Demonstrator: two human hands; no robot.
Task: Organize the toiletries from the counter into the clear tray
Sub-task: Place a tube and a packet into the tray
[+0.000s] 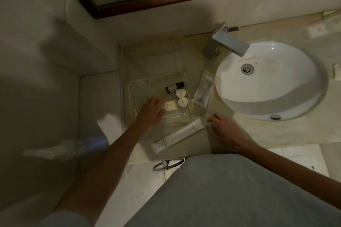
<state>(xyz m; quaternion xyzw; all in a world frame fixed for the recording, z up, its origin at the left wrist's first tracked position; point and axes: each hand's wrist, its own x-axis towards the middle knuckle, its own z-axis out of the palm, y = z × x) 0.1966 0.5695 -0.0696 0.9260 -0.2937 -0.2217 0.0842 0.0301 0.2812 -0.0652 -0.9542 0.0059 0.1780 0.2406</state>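
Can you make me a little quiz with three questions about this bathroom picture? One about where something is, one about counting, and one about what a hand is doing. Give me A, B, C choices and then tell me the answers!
1. Where is the long white tube?
A. in the white round sink
B. on the counter, just outside the clear plastic tray
C. standing on the silver tap

2. How many small white heart-shaped packets lie in the clear plastic tray?
A. none
B. two
C. five

3. What is the left hand doing?
A. reaching into the tray at the pale soap bar
B. turning the tap
C. holding a towel

Answers:
1. B, since the tube lies slanted by the tray's near corner.
2. B, since two sit side by side below the small dark bottle.
3. A, since its fingers lie on the bar inside the tray.
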